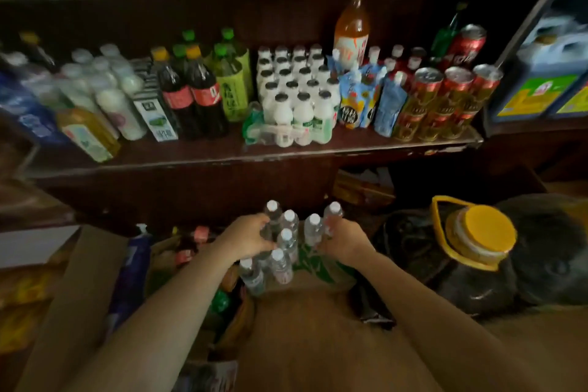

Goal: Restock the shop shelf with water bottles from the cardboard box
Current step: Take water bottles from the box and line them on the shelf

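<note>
Left hand (pixel 251 237) and right hand (pixel 342 240) — fingers curled round several bottles (pixel 286 240) each, above the box (pixel 318 328). Risk: clustered grip slipping en route to shelf (pixel 222 157) front edge — smooth bottles, too many per hand.

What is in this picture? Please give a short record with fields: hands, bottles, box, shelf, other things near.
left hand: left hand grips clear water bottles from the left
right hand: right hand grips the same cluster from the right
bottles: white caps, upright, held close together
box: cardboard box, its flap showing at lower left
shelf: shelf holding white milk-drink bottles, cola bottles and red cans
nearby: large jug with yellow lid to the right
</note>
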`<control>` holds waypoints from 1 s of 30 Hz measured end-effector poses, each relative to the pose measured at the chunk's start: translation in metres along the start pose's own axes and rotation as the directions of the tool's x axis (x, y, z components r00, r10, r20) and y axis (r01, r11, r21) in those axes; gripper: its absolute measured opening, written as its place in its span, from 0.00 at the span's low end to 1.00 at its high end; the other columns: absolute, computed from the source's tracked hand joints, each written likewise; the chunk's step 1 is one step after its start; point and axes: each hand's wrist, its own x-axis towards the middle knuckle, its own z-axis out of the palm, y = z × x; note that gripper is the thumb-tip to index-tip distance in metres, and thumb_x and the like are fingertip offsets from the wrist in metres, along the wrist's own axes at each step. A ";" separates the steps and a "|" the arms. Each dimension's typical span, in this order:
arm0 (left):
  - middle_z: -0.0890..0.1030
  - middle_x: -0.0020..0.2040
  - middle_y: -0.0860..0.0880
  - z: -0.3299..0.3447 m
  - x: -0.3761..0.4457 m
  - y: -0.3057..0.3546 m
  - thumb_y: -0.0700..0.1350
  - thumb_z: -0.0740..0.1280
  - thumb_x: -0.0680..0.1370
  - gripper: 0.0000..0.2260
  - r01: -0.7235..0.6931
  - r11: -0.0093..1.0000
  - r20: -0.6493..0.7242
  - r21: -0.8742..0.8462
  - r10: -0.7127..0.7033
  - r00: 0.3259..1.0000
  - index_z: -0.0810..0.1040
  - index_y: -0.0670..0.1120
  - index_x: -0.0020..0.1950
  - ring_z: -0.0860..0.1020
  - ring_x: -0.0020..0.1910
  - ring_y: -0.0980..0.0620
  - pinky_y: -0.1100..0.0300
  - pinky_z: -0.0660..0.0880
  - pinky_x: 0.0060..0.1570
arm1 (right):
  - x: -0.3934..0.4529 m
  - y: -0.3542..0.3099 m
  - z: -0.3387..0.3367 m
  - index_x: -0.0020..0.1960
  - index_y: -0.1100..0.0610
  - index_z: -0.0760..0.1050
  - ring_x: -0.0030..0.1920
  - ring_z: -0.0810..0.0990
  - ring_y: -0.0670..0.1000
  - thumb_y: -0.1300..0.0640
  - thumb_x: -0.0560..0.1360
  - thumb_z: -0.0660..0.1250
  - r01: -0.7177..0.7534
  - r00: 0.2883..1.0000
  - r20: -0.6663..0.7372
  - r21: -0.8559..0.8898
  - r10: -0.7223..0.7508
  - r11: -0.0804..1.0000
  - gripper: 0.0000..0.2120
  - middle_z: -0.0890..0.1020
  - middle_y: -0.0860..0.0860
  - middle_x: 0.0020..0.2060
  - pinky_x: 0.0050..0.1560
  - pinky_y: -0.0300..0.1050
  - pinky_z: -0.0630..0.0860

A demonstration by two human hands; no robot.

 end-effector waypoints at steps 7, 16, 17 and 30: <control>0.74 0.67 0.49 0.088 0.067 -0.079 0.55 0.75 0.67 0.37 -0.095 0.949 -0.022 0.301 0.107 0.994 0.65 0.52 0.72 0.73 0.65 0.46 0.49 0.71 0.62 | 0.059 0.052 0.127 0.66 0.59 0.70 0.62 0.75 0.57 0.57 0.73 0.70 -0.054 0.987 0.155 0.100 0.038 0.994 0.24 0.76 0.57 0.62 0.58 0.42 0.71; 0.73 0.65 0.50 0.130 0.130 -0.095 0.60 0.74 0.65 0.35 -0.197 0.787 -0.027 0.585 0.262 0.965 0.68 0.52 0.68 0.65 0.70 0.48 0.40 0.47 0.70 | 0.127 0.093 0.224 0.43 0.53 0.72 0.47 0.75 0.49 0.58 0.75 0.68 -0.054 0.986 0.165 0.252 0.012 0.966 0.05 0.75 0.46 0.41 0.61 0.48 0.73; 0.75 0.60 0.51 0.132 0.134 -0.094 0.59 0.74 0.65 0.30 -0.215 0.750 -0.037 0.626 0.303 0.952 0.71 0.52 0.64 0.67 0.67 0.49 0.42 0.49 0.69 | 0.133 0.095 0.231 0.47 0.53 0.74 0.49 0.77 0.50 0.56 0.74 0.70 -0.045 0.988 0.155 0.267 0.003 0.963 0.05 0.77 0.47 0.44 0.61 0.49 0.73; 0.71 0.33 0.55 0.154 0.155 -0.097 0.61 0.71 0.67 0.16 -0.214 0.738 -0.129 0.640 0.378 0.917 0.69 0.53 0.39 0.71 0.43 0.51 0.52 0.59 0.58 | 0.169 0.115 0.296 0.72 0.50 0.59 0.63 0.75 0.54 0.55 0.69 0.74 0.133 0.991 0.002 0.238 -0.137 0.962 0.37 0.76 0.50 0.64 0.63 0.48 0.71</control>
